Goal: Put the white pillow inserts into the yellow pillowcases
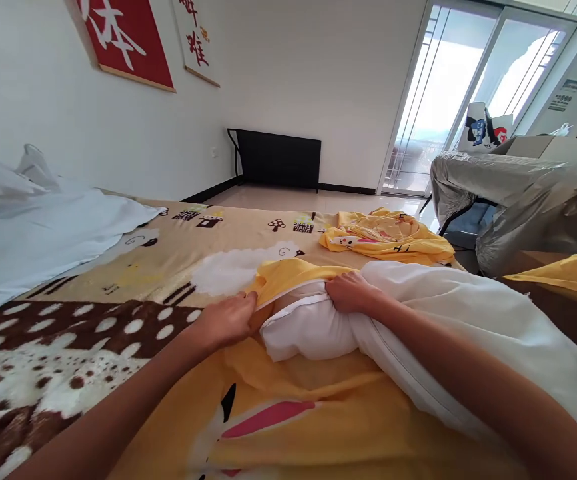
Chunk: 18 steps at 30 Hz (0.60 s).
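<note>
A yellow pillowcase [288, 273] with a white and pink animal print lies partly over the bed in front of me. My left hand [231, 319] is closed on the left edge of its opening. A white pillow [313, 327] has one corner at that opening, and the rest of it stretches away to the right under my right forearm. My right hand [349, 291] is closed at the upper edge, where the pillow's corner meets the yellow cloth; exactly what its fingers pinch is partly hidden.
Beneath is a patterned blanket [238, 233]. Crumpled yellow fabric [388, 237] lies at the bed's far right, white bedding [68, 227] at the left. A plastic-covered piece of furniture [513, 180] stands at right. A black panel [278, 159] leans by the back wall.
</note>
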### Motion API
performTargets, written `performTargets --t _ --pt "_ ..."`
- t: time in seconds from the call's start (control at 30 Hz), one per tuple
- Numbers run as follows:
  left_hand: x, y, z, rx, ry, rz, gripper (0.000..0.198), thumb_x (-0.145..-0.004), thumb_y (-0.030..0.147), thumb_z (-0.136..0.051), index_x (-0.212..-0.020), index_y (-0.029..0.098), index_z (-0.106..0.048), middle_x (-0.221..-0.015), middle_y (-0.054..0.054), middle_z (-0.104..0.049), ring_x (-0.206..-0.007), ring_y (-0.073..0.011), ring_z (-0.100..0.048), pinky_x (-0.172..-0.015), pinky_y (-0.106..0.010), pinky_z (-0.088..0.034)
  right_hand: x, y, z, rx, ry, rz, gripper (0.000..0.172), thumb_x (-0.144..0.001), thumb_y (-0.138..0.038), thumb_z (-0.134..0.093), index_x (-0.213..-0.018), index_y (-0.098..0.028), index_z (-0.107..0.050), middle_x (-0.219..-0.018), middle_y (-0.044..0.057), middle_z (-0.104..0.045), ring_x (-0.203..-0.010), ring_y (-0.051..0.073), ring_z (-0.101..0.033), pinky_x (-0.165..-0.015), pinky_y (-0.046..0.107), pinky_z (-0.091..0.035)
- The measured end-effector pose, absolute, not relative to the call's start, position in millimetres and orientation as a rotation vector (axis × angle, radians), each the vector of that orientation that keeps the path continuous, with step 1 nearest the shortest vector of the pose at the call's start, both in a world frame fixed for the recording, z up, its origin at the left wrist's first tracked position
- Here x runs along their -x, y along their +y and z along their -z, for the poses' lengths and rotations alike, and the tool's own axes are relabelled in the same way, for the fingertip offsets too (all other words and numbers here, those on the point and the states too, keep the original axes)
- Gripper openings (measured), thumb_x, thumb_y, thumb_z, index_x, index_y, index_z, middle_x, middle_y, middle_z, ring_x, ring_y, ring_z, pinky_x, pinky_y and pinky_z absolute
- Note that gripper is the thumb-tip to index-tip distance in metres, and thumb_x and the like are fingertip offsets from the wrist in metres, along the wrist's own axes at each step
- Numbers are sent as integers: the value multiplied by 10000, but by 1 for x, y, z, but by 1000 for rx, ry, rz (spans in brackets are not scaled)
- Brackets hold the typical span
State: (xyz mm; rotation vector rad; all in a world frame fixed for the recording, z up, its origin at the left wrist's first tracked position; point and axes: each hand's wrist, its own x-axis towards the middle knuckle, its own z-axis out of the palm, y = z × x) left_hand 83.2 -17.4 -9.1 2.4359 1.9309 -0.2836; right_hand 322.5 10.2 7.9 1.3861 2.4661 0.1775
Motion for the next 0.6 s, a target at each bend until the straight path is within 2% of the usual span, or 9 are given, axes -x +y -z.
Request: performTargets --t 0.17,0.27,0.37,0.6 --pt "-89 -41 -51 -2416 2083 391 243 -758 104 -415 -933 169 -570 -998 -153 -644 -917 -329 -625 -650 -371 -448 -321 6 -4 -1415 2525 -194 303 -821 -163 -471 -1047 -118 -667 -999 165 -694 -960 253 -660 -771 336 -516" --pt "-99 -50 -79 -2361 2258 269 222 -793 157 -377 -917 180 -560 -923 -137 -644 -835 -302 -626 -622 -349 -419 -319 0 -6 -1425 2527 -211 302 -826 -145 -461 -1044 -114 -667 -1016 174 -688 -970 258 -657 -773 348 -518" --pt "-109 -48 -86 -2381 2198 85 213 -786 192 -375 -884 170 -563 -934 -140 -641 -842 -279 -619 -617 -322 -399 -315 -9 -15 -1417 2514 -224 300 -825 -126 -461 -1039 -113 -670 -1002 177 -689 -975 270 -656 -770 361 -519" --pt "-128 -43 -80 -2468 2009 -61 210 -783 210 -396 -837 153 -591 -941 -134 -656 -838 -239 -619 -638 -301 -409 -305 -35 -51 -1338 2524 -280 290 -824 -128 -486 -1053 -129 -664 -1002 178 -688 -987 287 -653 -771 384 -515"
